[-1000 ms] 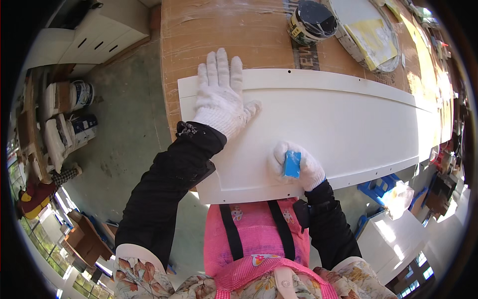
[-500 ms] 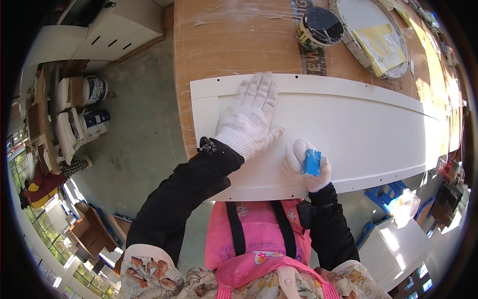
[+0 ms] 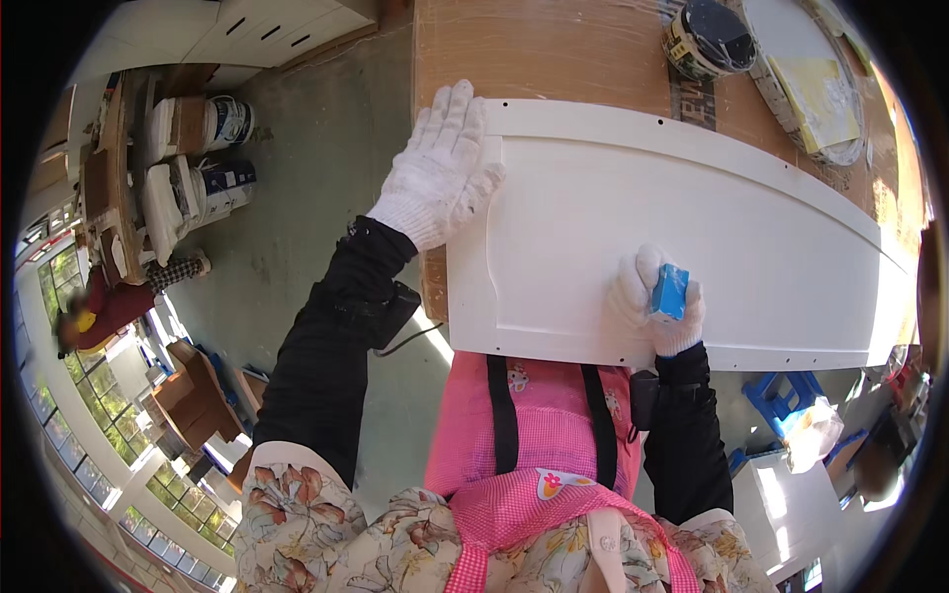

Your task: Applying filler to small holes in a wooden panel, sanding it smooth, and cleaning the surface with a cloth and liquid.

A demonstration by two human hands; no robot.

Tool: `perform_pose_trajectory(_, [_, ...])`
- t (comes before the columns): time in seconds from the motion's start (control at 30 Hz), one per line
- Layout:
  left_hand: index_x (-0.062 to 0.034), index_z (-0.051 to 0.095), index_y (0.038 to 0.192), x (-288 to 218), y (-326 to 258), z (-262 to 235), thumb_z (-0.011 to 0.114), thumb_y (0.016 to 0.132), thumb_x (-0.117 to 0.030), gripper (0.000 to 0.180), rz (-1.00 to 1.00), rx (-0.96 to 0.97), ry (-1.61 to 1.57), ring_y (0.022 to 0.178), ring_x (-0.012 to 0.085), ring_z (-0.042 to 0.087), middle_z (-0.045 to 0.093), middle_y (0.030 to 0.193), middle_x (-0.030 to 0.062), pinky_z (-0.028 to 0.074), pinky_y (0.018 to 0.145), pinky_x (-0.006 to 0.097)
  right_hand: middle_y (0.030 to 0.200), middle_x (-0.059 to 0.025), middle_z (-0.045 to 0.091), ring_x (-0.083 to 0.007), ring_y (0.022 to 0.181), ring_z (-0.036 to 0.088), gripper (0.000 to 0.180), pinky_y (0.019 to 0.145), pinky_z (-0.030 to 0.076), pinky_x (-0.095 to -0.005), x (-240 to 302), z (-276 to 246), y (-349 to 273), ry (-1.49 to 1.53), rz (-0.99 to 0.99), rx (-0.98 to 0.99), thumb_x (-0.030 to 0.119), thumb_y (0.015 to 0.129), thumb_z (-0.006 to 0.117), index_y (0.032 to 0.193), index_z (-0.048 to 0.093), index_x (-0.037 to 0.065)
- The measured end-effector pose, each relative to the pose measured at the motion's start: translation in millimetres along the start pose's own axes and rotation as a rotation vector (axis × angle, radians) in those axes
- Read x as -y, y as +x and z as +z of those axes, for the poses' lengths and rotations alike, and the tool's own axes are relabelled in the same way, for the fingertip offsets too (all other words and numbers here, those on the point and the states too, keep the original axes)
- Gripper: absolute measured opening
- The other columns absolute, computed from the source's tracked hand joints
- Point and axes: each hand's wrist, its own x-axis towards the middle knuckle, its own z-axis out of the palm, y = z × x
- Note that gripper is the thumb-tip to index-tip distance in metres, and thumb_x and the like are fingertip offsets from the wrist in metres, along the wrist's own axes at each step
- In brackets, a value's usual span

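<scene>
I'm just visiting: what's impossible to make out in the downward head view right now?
All in the head view:
- Palm of the left hand: hidden by its back.
- Underside of the white panel: hidden by its top face.
- Far part of the round container: cut off by the upper edge.
- Details of the person far left: blurred.

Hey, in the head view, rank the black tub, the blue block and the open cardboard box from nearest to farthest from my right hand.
From your right hand:
1. Blue block: held in that hand.
2. Black tub: beyond the white panel, toward the top.
3. Cardboard box: far off to your left, low in the view.
</scene>
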Motion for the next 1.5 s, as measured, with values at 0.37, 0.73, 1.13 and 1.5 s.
perform_pose_trajectory(0.37, [0.0063,0.027,0.156,-51,-140,68,0.054,0.097,-0.043,0.081,0.057,-0.174,-0.126,0.151,0.0513,0.020,0.020,0.163,0.0318,0.019,0.123,0.060,0.078,0.0006,0.044,-0.0102,0.059,0.044,0.062,0.054,0.036,-0.0264,-1,2,2,-0.007,-0.010,0.006,0.067,0.086,0.071,0.086,0.040,0.014])
perform_pose_trajectory(0.73, [0.0066,0.040,0.149,-109,-196,77,0.071,0.086,-0.039,0.083,0.041,-0.015,-0.242,0.147,0.0506,0.031,0.035,0.156,0.0308,0.023,0.120,0.064,0.079,0.0001,0.044,-0.0110,0.062,0.044,0.059,0.060,0.036,-0.0285,1,-12,1,0.006,0.015,0.085,0.065,0.088,0.070,0.094,0.044,0.013])
perform_pose_trajectory(1.13, [0.0014,0.054,0.140,-169,-144,64,0.080,0.072,-0.021,0.076,0.315,-0.093,-0.501,0.139,0.0345,0.048,0.049,0.151,0.0190,0.037,0.116,0.050,0.092,-0.0034,0.047,-0.0156,0.075,0.044,0.047,0.068,0.039,-0.0325,0,5,-69,0.088,-0.128,-0.343,0.047,0.093,0.072,0.110,0.051,0.008])
perform_pose_trajectory(1.5, [-0.0003,0.050,0.145,-239,-89,99,0.073,0.075,-0.018,0.076,0.517,-0.161,-0.610,0.142,0.0321,0.046,0.047,0.153,0.0167,0.035,0.119,0.049,0.081,0.0016,0.040,-0.0138,0.066,0.042,0.045,0.062,0.039,-0.0297,27,-42,-126,0.240,-0.274,-0.139,0.047,0.090,0.076,0.095,0.047,0.013])
